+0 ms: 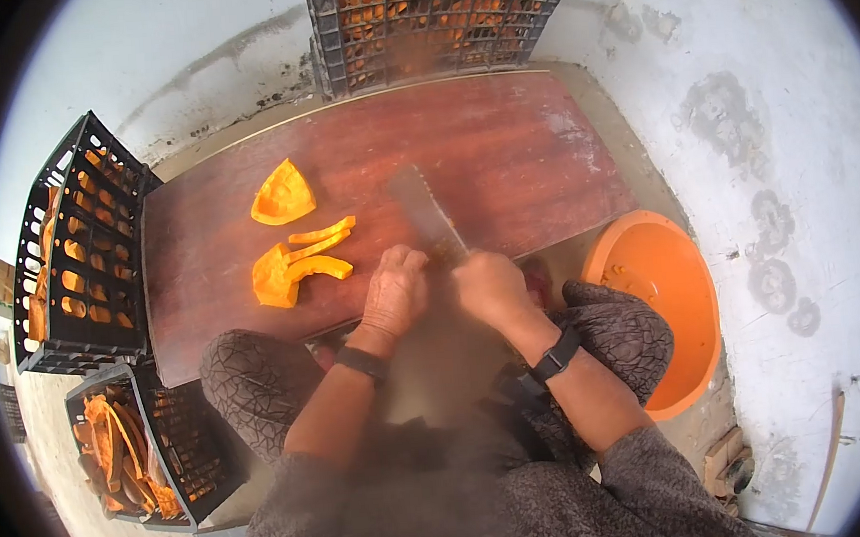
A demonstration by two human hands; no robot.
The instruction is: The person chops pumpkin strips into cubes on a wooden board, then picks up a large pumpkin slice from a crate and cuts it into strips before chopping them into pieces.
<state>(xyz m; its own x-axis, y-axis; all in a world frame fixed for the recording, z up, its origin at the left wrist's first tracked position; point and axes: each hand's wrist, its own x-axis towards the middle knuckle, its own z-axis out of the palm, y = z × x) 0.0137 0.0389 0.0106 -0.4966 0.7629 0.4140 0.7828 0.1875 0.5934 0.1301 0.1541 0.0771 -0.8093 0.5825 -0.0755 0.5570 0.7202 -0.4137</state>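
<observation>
My right hand (492,288) is wrapped round the handle of a broad-bladed kitchen knife (424,205), its blade pointing away from me over the reddish-brown board (512,153). Close by on the left, my left hand (398,289) is curled at the board's near edge; what its fingers hold, if anything, is hidden. Left of the blade lies a hollowed pumpkin wedge (283,193). Nearer to me, a pumpkin chunk (273,277) sits with narrow pumpkin strips (321,244) beside it.
An orange basin (700,349) stands at the right, below the white wall. Black crates of pumpkin pieces surround the board: one crate (433,29) at the far edge, another crate (79,243) at the left, and a lower crate (188,445) near my left knee.
</observation>
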